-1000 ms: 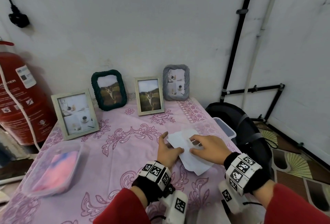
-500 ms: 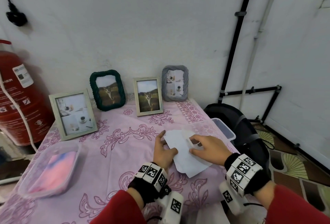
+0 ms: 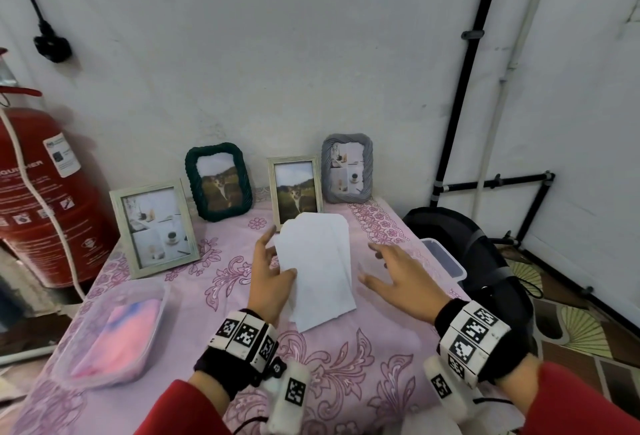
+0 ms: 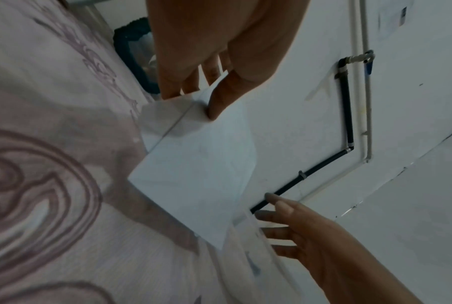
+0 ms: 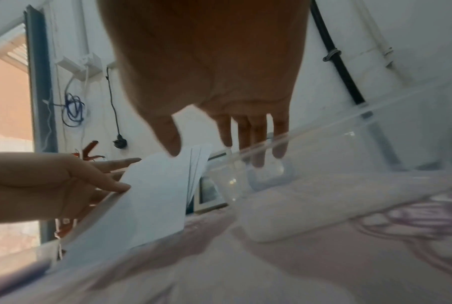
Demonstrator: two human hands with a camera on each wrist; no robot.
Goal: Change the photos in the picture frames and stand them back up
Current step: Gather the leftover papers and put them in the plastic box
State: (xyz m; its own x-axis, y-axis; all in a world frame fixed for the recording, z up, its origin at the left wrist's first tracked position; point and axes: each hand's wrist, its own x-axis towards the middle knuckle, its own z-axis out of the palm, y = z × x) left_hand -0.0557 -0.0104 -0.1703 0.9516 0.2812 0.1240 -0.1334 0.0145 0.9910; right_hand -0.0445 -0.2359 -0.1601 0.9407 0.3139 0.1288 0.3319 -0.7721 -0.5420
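My left hand pinches a small stack of white photo sheets, thumb on top and fingers behind; the stack is tilted up off the pink tablecloth, blank side toward me. The left wrist view shows the thumb pressing the stack's corner. My right hand hovers just right of the sheets, fingers spread, holding nothing. Against the back wall stand a pale wooden frame, a dark green frame, a small pale frame and a grey frame, each with a picture in it.
A clear tub with pink cloth sits at the table's front left. A clear plastic box lies at the right edge, close under my right fingers. A red fire extinguisher stands left of the table, a black bag to the right.
The left hand has lifted the sheets off the tablecloth and tipped them upright. The right hand has let go of them and moved right, fingers spread.
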